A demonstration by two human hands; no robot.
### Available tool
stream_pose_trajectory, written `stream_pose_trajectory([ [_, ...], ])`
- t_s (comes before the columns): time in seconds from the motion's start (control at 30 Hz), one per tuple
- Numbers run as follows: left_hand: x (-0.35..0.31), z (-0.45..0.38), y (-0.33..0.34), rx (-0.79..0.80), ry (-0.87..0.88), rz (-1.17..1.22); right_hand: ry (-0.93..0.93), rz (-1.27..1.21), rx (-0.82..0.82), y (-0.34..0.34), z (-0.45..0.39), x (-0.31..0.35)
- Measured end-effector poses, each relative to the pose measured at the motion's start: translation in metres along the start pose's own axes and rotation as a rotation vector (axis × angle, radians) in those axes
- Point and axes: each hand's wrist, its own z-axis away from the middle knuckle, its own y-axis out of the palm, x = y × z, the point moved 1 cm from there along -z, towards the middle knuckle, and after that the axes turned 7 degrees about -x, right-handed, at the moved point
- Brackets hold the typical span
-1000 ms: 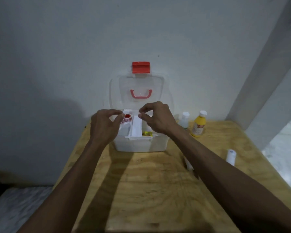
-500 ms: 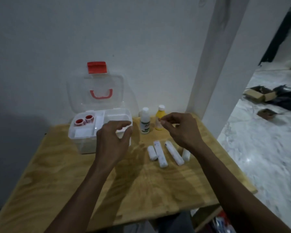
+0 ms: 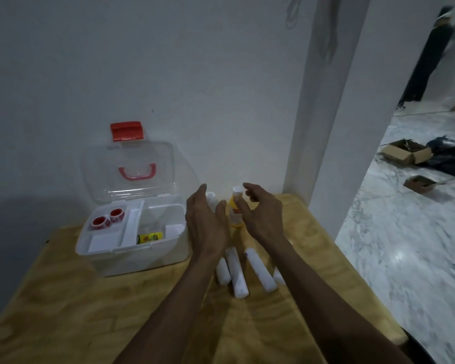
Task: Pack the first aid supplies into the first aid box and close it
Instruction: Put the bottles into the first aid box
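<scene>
Both my hands are spread and empty, reaching toward the two bottles at the back of the counter (image 3: 63, 298). Right hand (image 3: 260, 216) hangs with fingers curled loosely around the yellow bottle (image 3: 234, 215), thumb near its white cap, no contact I can confirm. Left hand (image 3: 206, 224) is flat-fingered and covers most of the white bottle (image 3: 210, 197); only the cap shows.

My read: grab one bottle per hand. To do it well, close on the bodies, not the caps, lift straight up so neither tips against the wall, and carry them left.

Four white gauze rolls (image 3: 237, 274) lie just in front of the bottles, under my wrists; the rightmost is mostly hidden by my forearm. Keep the wrists high to avoid rolling them.

The first aid box (image 3: 132, 261) sits open at left, clear lid (image 3: 128, 174) upright against the wall. Two red tape rolls (image 3: 108, 219) occupy the tray's left compartment; a small yellow packet (image 3: 149, 237) lies in the right one. Bottles probably need laying down to let the lid shut.
</scene>
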Motion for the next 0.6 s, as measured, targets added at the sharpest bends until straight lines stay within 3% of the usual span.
stream_pose_trajectory([
  [0.13,0.007,-0.004,0.016,-0.034,-0.061,-0.013,0.044,-0.02,0.007,0.018,-0.007,-0.012],
  [0.6,0.024,-0.007,0.032,-0.21,0.089,0.025,-0.039,-0.052,-0.042,0.031,-0.015,-0.027],
])
